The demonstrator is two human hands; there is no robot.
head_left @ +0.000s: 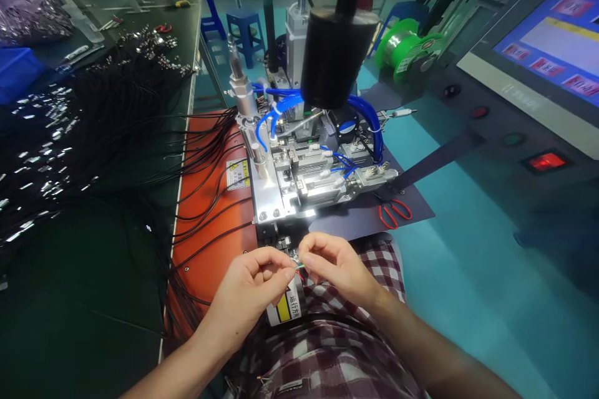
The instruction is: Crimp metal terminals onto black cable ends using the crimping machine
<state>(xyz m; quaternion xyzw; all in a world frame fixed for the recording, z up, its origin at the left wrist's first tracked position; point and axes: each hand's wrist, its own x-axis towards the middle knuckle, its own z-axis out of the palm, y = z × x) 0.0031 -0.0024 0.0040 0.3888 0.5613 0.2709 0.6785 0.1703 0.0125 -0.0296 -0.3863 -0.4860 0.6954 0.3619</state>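
Thin coloured wires [300,267], red and greenish-white, show between my two hands, close in front of the machine. My left hand [259,280] pinches them between thumb and forefinger. Fingers bent, my right hand [334,265] pinches the same wires from the other side, and its fingertips nearly meet those of the left. Just beyond the hands is the front of the metal machine [322,181] with its blue air tubes [374,118]. Below the fingers sits a white and yellow label [284,308]. The wires' ends are too small to make out.
Black cables [210,196] lie across an orange surface [210,249] at left, running from a big cable pile [116,81] on the dark table. Red-handled scissors [395,214] lie right of the machine. A green wire spool [405,50] and a screen [552,43] stand beyond.
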